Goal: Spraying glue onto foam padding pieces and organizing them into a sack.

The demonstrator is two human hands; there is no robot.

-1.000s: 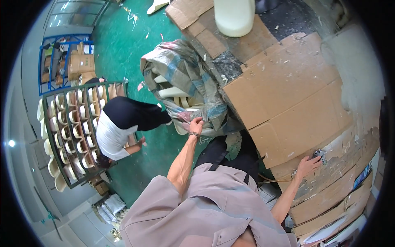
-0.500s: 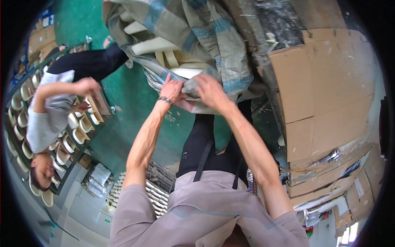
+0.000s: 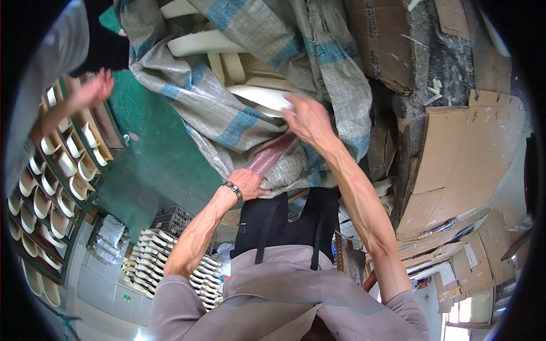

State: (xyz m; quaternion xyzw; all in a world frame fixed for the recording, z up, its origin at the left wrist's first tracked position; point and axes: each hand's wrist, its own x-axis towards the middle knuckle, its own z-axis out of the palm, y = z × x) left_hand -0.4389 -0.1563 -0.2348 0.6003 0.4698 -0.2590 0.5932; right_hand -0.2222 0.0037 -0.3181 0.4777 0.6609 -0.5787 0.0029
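A large grey woven sack (image 3: 210, 108) with blue bands lies open in front of me, with several cream curved pieces (image 3: 205, 44) inside. My left hand (image 3: 248, 183), with a bracelet at the wrist, is closed on the sack's near edge beside a pinkish patch. At the sack's mouth, my right hand (image 3: 311, 119) has its bent fingers and thumb around the end of a long cream curved piece (image 3: 259, 96). Part of that end is hidden behind the fingers.
On the left, a co-worker's arm (image 3: 74, 102) reaches over a rack (image 3: 71, 219) of cream moulded pieces. Cardboard sheets (image 3: 449, 159) stand to the right. Stacked cream pieces (image 3: 151, 256) are behind on the left, above a green floor (image 3: 151, 133).
My left hand has drawn the sack's edge closer to me, and the hands are farther apart. The right hand has moved onto the cream piece. The co-worker has shifted in the view.
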